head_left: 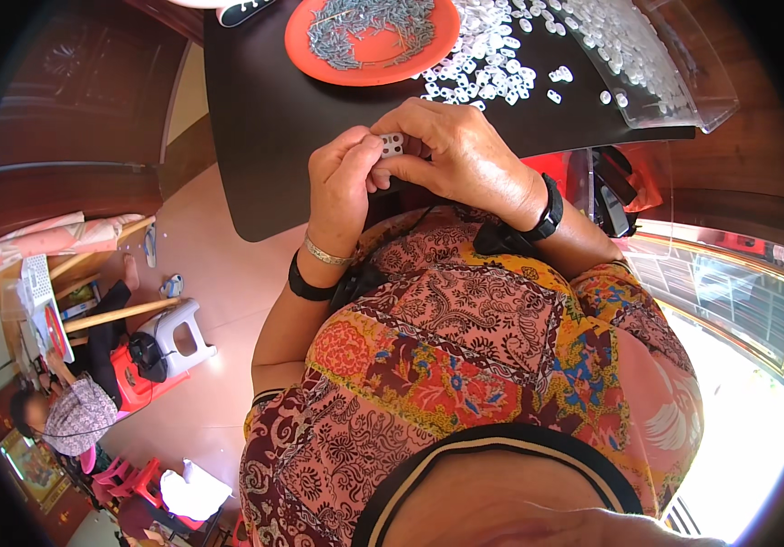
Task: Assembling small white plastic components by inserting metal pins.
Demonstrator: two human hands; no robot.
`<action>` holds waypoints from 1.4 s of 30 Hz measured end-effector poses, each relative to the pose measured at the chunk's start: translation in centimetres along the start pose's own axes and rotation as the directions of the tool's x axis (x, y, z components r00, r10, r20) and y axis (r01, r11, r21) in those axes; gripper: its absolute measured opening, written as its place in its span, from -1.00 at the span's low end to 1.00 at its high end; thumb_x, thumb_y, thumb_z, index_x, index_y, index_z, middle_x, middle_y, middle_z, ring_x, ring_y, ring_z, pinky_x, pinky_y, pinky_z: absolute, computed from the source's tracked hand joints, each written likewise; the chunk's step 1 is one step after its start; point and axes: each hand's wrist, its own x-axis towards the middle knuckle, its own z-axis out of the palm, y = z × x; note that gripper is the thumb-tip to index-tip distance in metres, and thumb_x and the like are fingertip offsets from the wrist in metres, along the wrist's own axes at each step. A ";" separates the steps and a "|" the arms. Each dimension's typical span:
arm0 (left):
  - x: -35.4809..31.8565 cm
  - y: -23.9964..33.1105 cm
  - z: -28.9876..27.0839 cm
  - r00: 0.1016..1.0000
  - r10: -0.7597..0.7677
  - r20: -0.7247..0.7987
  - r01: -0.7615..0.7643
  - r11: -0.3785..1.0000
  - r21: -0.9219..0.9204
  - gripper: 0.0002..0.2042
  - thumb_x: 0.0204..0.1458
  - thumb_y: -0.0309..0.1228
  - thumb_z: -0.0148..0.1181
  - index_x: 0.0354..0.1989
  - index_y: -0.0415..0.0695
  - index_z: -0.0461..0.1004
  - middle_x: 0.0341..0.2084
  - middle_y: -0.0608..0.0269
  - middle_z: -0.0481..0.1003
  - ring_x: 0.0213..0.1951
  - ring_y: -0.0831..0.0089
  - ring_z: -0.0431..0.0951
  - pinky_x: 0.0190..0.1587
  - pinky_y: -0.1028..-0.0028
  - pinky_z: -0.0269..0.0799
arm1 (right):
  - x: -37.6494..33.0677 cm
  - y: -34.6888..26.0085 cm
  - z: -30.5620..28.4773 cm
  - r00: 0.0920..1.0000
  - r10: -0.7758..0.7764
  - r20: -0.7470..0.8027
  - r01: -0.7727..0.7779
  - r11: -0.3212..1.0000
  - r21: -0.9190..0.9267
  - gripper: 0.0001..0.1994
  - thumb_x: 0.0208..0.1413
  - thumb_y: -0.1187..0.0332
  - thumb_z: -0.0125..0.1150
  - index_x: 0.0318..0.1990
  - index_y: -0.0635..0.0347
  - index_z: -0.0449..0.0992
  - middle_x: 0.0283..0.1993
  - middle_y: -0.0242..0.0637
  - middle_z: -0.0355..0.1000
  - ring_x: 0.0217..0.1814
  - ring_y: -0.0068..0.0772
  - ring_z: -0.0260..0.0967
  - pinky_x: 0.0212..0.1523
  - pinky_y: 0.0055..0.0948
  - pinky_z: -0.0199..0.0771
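Close above the near edge of the dark table, my two hands meet around a small white plastic piece with dark round holes (pixel 393 144). My left hand (pixel 341 178) is closed, its thumb and fingers pinching the piece from the left. From the right, my right hand (pixel 460 150) curls over it with thumb and fingertips, hiding part of it. Just beyond my hands stands an orange plate (pixel 364 78) holding many small grey screws or nails (pixel 333 38). To its right lies a loose heap of small white plastic pieces (pixel 492 77).
A clear plastic tray (pixel 706 114) with more white parts stands at the table's right end. Clear box sides and dark objects (pixel 612 187) are below that edge. Away to the left, another person (pixel 82 415) sits near a grey-white plastic stool (pixel 178 337).
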 end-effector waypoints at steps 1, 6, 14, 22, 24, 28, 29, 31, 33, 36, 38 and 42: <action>0.0 0.0 0.0 1.000 0.008 0.001 -0.008 1.000 0.018 -0.74 0.09 -0.33 -0.01 -0.55 -0.24 0.42 -0.70 0.37 0.36 -0.62 0.65 0.30 -0.52 0.62 0.18 | 0.0 0.1 0.0 1.000 -0.023 -0.002 0.023 1.000 -0.018 -0.80 -0.16 0.45 0.29 -0.31 0.24 0.48 -0.42 -0.21 0.45 -0.39 -0.17 0.47 -0.38 -0.33 0.48; 0.0 0.1 0.0 1.000 0.004 0.001 -0.004 0.999 0.051 -0.75 0.08 -0.37 -0.04 -0.54 -0.26 0.43 -0.69 0.33 0.37 -0.61 0.62 0.33 -0.50 0.61 0.20 | -0.2 0.4 0.1 0.998 -0.055 -0.006 0.055 0.998 -0.044 -0.84 -0.11 0.45 0.26 -0.34 0.23 0.46 -0.42 -0.20 0.44 -0.39 -0.13 0.46 -0.39 -0.30 0.48; -0.3 -0.1 0.1 1.000 0.030 0.001 -0.030 0.999 0.030 -0.74 0.04 -0.37 0.00 -0.60 -0.27 0.42 -0.72 0.34 0.36 -0.62 0.63 0.29 -0.53 0.60 0.17 | -0.4 0.5 0.3 0.998 -0.056 0.010 0.056 0.998 0.011 -0.90 -0.07 0.45 0.23 -0.38 0.21 0.46 -0.47 -0.22 0.43 -0.41 -0.13 0.46 -0.41 -0.31 0.47; -0.3 -0.7 0.0 0.999 0.042 0.030 -0.043 0.998 0.040 -0.74 0.06 -0.40 -0.08 -0.56 -0.29 0.42 -0.68 0.29 0.39 -0.62 0.58 0.35 -0.52 0.60 0.19 | -0.5 0.6 0.5 0.999 -0.048 0.004 0.048 0.999 0.017 -0.90 -0.07 0.44 0.23 -0.38 0.19 0.46 -0.48 -0.26 0.44 -0.45 -0.17 0.46 -0.45 -0.34 0.47; -0.3 -0.7 0.2 0.998 0.055 0.020 -0.056 0.998 0.016 -0.74 0.05 -0.38 -0.05 -0.58 -0.28 0.41 -0.70 0.32 0.37 -0.62 0.61 0.31 -0.52 0.60 0.17 | -0.6 0.5 0.4 1.000 -0.021 0.018 0.021 0.999 -0.035 -0.91 -0.07 0.44 0.24 -0.39 0.18 0.47 -0.48 -0.29 0.44 -0.45 -0.19 0.46 -0.45 -0.35 0.47; -0.2 -0.9 0.2 0.997 0.073 0.008 -0.073 0.997 -0.020 -0.75 0.06 -0.37 -0.02 -0.57 -0.26 0.42 -0.71 0.36 0.35 -0.61 0.65 0.27 -0.53 0.60 0.14 | -0.2 0.2 0.0 0.999 -0.030 0.012 0.030 0.999 -0.012 -0.91 -0.07 0.44 0.25 -0.39 0.18 0.48 -0.48 -0.30 0.44 -0.45 -0.18 0.46 -0.45 -0.34 0.47; -0.2 -0.9 0.2 0.996 0.084 0.014 -0.084 0.996 -0.026 -0.75 0.06 -0.37 -0.02 -0.57 -0.26 0.42 -0.71 0.36 0.35 -0.61 0.65 0.27 -0.53 0.60 0.14 | -0.1 0.1 -0.4 0.998 -0.042 0.047 0.044 0.999 -0.028 -0.87 -0.08 0.46 0.29 -0.35 0.22 0.50 -0.44 -0.27 0.46 -0.42 -0.21 0.48 -0.42 -0.39 0.48; -0.2 -1.0 0.0 0.995 0.074 0.066 -0.076 0.997 0.031 -0.74 0.09 -0.38 -0.10 -0.50 -0.28 0.46 -0.67 0.31 0.39 -0.59 0.60 0.35 -0.49 0.61 0.19 | 0.3 -0.1 -1.3 0.995 -0.060 0.081 0.064 0.996 -0.057 -0.84 -0.08 0.48 0.32 -0.30 0.25 0.52 -0.40 -0.24 0.48 -0.39 -0.24 0.49 -0.40 -0.44 0.48; -0.2 -1.3 0.0 0.995 0.079 0.069 -0.081 0.997 0.020 -0.74 0.09 -0.38 -0.10 -0.50 -0.28 0.46 -0.67 0.31 0.39 -0.59 0.60 0.34 -0.49 0.61 0.19 | 0.6 -0.3 -2.4 0.993 -0.039 0.112 0.043 0.998 -0.036 -0.81 -0.09 0.48 0.34 -0.27 0.26 0.53 -0.36 -0.25 0.50 -0.37 -0.27 0.49 -0.38 -0.45 0.48; 0.0 -1.4 0.4 0.994 0.094 0.058 -0.094 0.996 0.002 -0.75 0.09 -0.39 -0.06 -0.51 -0.26 0.46 -0.68 0.35 0.37 -0.60 0.64 0.30 -0.51 0.61 0.16 | 2.6 -0.3 -5.7 0.998 -0.053 0.033 0.058 0.986 -0.158 -0.79 -0.05 0.47 0.33 -0.21 0.23 0.55 -0.41 -0.29 0.52 -0.41 -0.51 0.48 -0.39 -0.51 0.47; 0.0 -1.5 0.5 0.993 0.109 0.044 -0.108 0.994 -0.006 -0.77 0.08 -0.39 -0.03 -0.52 -0.25 0.46 -0.70 0.38 0.35 -0.61 0.68 0.27 -0.53 0.62 0.13 | 5.1 1.2 -8.2 0.983 -0.148 -0.105 0.104 0.936 -0.337 -0.81 0.00 0.40 0.31 -0.21 0.20 0.56 -0.41 -0.28 0.52 -0.48 -0.50 0.43 -0.45 -0.50 0.43; 0.5 -1.1 0.8 0.993 0.087 0.075 -0.087 0.996 0.004 -0.78 0.09 -0.42 -0.02 -0.52 -0.25 0.47 -0.70 0.39 0.35 -0.61 0.69 0.28 -0.52 0.64 0.13 | 13.6 2.1 -14.8 0.886 -0.349 -0.306 0.033 0.706 -0.707 -0.75 -0.04 0.32 0.30 -0.23 0.26 0.55 -0.37 -0.06 0.51 -0.38 -0.15 0.49 -0.33 -0.34 0.47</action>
